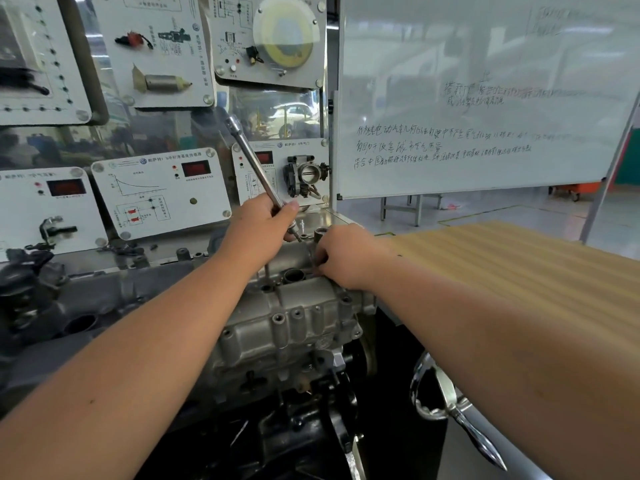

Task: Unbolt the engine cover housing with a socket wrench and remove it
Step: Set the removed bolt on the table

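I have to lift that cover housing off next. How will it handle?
The cover housing looks like thick cast metal, so probably heavy and rigid. Its ribbed, bossed surface should offer grip, though it may be oily.

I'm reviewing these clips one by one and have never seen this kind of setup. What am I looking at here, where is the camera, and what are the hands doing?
The single picture comes from a camera worn on a person's head, looking down along both bare arms. No robot is involved. In front sits a grey metal engine cover housing on an engine stand. The left hand grips a long socket wrench, angled up and to the left, its lower end at the far end of the housing. The right hand rests there too, fingers curled at a bolt spot; whether it pinches anything is hidden. Behind are training display panels and a whiteboard.
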{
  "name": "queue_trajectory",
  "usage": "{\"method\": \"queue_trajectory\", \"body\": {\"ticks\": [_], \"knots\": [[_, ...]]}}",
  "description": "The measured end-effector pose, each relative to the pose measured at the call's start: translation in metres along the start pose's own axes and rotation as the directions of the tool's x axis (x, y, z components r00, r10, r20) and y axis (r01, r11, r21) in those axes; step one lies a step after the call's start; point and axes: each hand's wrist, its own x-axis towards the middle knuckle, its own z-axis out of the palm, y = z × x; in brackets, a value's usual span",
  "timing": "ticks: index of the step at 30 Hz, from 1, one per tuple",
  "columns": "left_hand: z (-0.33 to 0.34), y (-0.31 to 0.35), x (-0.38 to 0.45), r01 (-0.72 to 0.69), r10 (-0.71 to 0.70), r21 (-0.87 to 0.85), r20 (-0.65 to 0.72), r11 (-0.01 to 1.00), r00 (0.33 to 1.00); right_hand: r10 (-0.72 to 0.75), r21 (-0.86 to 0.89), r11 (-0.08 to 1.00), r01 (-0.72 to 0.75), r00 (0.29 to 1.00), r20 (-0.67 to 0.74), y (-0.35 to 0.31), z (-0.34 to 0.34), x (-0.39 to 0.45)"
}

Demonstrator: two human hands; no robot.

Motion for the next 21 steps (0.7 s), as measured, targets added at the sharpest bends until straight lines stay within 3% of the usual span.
{"method": "queue_trajectory", "body": {"ticks": [4, 10, 15, 21], "knots": [[-0.001, 0.002, -0.003, 0.0, 0.0, 0.033, 0.004, 0.999, 1.0, 0.007, -0.029, 1.0, -0.008, 0.999, -0.038, -0.003, -0.004, -0.002], [-0.001, 0.007, -0.006, 0.025, -0.026, 0.034, 0.015, 0.999, 1.0, 0.133, 0.327, 0.945, -0.004, 0.918, -0.374, 0.006, -0.043, -0.014], [0.001, 0.013, -0.01, 0.004, -0.003, -0.008, 0.064, 1.0, 0.998, 0.161, 0.317, 0.945, -0.077, 0.955, -0.248, 0.029, -0.054, -0.043], [0.051, 0.061, -0.013, 0.067, 0.019, -0.336, 0.246, 0.94, 0.969, 0.264, 0.216, 0.943, -0.255, 0.964, -0.013, 0.102, -0.101, -0.116]]}}
